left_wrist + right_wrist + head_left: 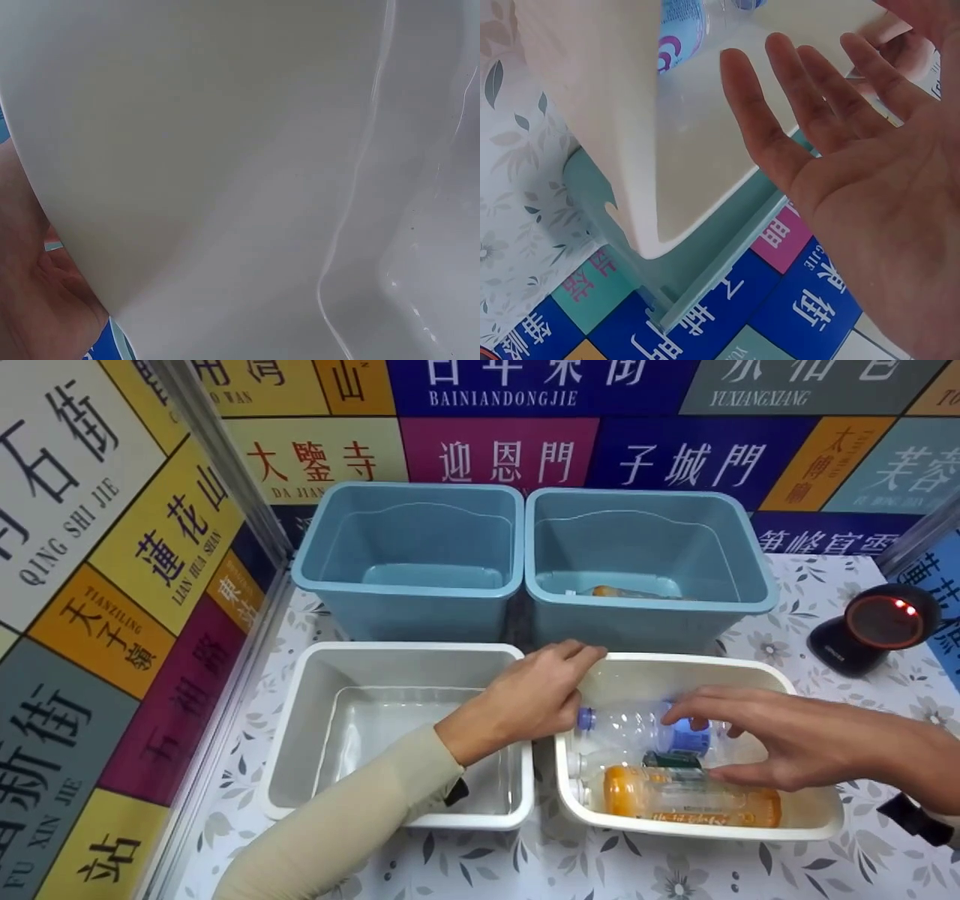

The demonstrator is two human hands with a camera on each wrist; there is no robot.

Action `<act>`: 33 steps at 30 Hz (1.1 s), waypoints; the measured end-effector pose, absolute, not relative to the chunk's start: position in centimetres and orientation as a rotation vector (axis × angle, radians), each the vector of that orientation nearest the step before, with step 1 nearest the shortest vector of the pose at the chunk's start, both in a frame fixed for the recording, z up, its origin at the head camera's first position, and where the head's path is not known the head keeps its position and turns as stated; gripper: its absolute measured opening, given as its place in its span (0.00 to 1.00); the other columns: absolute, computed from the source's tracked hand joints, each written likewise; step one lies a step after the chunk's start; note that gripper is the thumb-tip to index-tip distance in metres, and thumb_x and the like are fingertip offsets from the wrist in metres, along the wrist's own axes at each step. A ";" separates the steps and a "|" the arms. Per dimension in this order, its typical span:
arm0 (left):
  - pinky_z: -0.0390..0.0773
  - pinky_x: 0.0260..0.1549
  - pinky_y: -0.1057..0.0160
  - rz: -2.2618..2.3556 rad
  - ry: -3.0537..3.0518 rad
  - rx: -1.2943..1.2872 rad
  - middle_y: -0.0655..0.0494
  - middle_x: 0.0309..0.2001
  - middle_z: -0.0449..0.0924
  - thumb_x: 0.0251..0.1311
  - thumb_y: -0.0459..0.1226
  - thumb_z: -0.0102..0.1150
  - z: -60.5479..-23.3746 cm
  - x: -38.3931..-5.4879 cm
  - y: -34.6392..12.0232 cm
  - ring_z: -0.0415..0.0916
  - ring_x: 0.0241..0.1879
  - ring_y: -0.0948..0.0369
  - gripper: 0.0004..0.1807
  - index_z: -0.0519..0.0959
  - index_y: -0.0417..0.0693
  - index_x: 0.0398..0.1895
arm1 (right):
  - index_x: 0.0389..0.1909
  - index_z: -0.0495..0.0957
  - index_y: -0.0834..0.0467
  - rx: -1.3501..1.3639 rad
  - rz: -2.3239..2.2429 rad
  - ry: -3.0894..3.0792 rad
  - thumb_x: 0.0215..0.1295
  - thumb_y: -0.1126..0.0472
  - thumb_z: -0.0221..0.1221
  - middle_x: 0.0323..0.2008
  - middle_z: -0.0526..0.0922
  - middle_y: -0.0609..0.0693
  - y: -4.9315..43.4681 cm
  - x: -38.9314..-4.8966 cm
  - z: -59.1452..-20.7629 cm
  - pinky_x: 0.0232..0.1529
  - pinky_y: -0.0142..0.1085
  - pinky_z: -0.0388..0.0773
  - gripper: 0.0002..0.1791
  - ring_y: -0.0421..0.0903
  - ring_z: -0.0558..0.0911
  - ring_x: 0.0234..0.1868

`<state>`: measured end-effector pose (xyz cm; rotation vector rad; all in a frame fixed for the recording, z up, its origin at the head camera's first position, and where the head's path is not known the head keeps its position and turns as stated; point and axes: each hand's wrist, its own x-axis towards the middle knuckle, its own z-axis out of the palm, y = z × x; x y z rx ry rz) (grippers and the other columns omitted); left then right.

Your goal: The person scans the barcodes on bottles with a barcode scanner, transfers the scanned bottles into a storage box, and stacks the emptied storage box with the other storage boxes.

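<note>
My left hand [536, 690] grips the left rim of the cream bin [697, 660], with its fingers bent over the edge near the back corner. In the left wrist view that hand [45, 285] is partly hidden behind a pale bin wall [225, 150]. My right hand [795, 735] hovers over the cream bin's right half, palm down, fingers spread and holding nothing. Inside lie a clear bottle [630, 724] with a blue cap, another bottle with a dark green label [671, 760], and an orange-ended bottle [619, 791] along the front. The right hand overlaps some of them.
A light grey bin [285, 735] stands left of the cream one, under my left forearm. Behind are two blue bins [420, 615]; the right blue bin [645, 611] has an orange item [622, 592] inside. A black scanner [874, 630] stands at the right on the patterned tabletop.
</note>
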<state>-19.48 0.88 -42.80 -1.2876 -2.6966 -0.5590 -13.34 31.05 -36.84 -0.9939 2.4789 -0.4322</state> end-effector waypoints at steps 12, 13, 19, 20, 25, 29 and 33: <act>0.80 0.57 0.59 -0.574 -2.708 -1.293 0.49 0.61 0.78 0.59 0.31 0.50 -42.7 -19.5 0.9 0.79 0.57 0.55 0.31 0.69 0.47 0.69 | 0.66 0.66 0.29 -1.015 -0.446 2.422 0.59 0.38 0.66 0.61 0.73 0.30 31.3 -13.0 -38.1 0.45 0.33 0.83 0.34 0.36 0.79 0.54; 0.80 0.58 0.59 -0.572 -2.709 -1.292 0.50 0.61 0.78 0.59 0.32 0.49 -42.7 -19.5 0.9 0.79 0.57 0.55 0.31 0.70 0.47 0.69 | 0.66 0.66 0.29 -1.001 -0.453 2.413 0.59 0.38 0.66 0.61 0.73 0.30 31.3 -12.9 -38.2 0.45 0.33 0.83 0.33 0.36 0.79 0.54; 0.80 0.58 0.58 -0.573 -2.703 -1.287 0.50 0.61 0.78 0.60 0.32 0.50 -42.7 -19.5 0.9 0.79 0.58 0.55 0.30 0.70 0.47 0.69 | 0.65 0.66 0.29 -1.007 -0.462 2.397 0.60 0.39 0.66 0.60 0.73 0.28 31.2 -12.8 -38.3 0.49 0.35 0.83 0.33 0.36 0.79 0.55; 0.80 0.58 0.58 -0.575 -2.702 -1.287 0.50 0.61 0.78 0.60 0.32 0.50 -42.7 -19.5 0.9 0.79 0.57 0.55 0.30 0.70 0.47 0.69 | 0.65 0.66 0.29 -1.025 -0.463 2.399 0.60 0.40 0.66 0.60 0.73 0.28 31.2 -12.7 -38.3 0.50 0.35 0.82 0.33 0.35 0.79 0.55; 0.81 0.55 0.58 -0.577 -2.688 -1.294 0.49 0.59 0.79 0.59 0.32 0.49 -42.8 -19.5 0.8 0.80 0.55 0.56 0.30 0.70 0.46 0.69 | 0.65 0.67 0.29 -1.073 -0.454 2.406 0.57 0.38 0.68 0.60 0.74 0.28 30.7 -12.3 -38.7 0.55 0.37 0.81 0.35 0.34 0.79 0.56; 0.82 0.54 0.58 -0.582 -2.682 -1.299 0.49 0.59 0.79 0.58 0.31 0.50 -42.9 -19.5 0.8 0.80 0.55 0.55 0.31 0.70 0.46 0.69 | 0.65 0.68 0.29 -1.053 -0.415 2.390 0.55 0.34 0.67 0.60 0.74 0.27 30.4 -12.0 -39.3 0.57 0.38 0.80 0.35 0.33 0.77 0.57; 0.81 0.55 0.57 -0.588 -2.689 -1.296 0.49 0.60 0.79 0.59 0.31 0.50 -42.9 -19.5 0.9 0.80 0.56 0.55 0.31 0.70 0.46 0.69 | 0.64 0.68 0.29 -1.065 -0.391 2.377 0.56 0.32 0.64 0.59 0.74 0.26 30.2 -11.9 -39.8 0.57 0.38 0.80 0.34 0.32 0.76 0.57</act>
